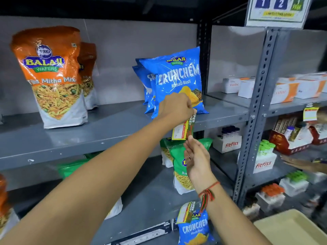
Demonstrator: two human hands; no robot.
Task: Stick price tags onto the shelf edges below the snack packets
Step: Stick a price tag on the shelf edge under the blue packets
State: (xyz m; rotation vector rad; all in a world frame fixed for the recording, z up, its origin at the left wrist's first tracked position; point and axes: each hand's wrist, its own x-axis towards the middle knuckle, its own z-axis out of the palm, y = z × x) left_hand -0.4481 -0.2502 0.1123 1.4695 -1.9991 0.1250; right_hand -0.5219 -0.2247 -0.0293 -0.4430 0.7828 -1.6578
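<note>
Nearest the camera, the right hand [195, 156] reaches up with its fingers loosely spread and its fingertips touching the lower end of the price tag [184, 129]. Whether it pinches the tag or only steadies it, I cannot tell. Just above it, the left hand [175, 107] is curled, with fingers pressed together on the tag's upper end. The tag hangs upright between the two hands, across the shelf edge [106, 140] below the blue Crunchem packets [177, 80].

As I judge it, the step in hand is fixing this tag. To do it well, square the tag to the shelf lip under the blue packets. Keep the top held, then smooth from top to bottom so the thin strip lies flat without creases or trapped air. The tag looks like glossy, flexible paper or film, yellow-bordered with a white price box and a red-and-green band; it bends easily. The shelf edge is painted grey metal, smooth and hard, so firm pressure should suit it.

Behind the left hand, the blue packets are shiny, crinkled, air-puffed pillows that stand upright and could tip if nudged. Well to the left of both hands stands an orange Mitha Mix pouch [53, 76], glossy and flat-bottomed. Below the right wrist, another tag [184, 213] sits above a lower Crunchem packet [194, 228].
</note>
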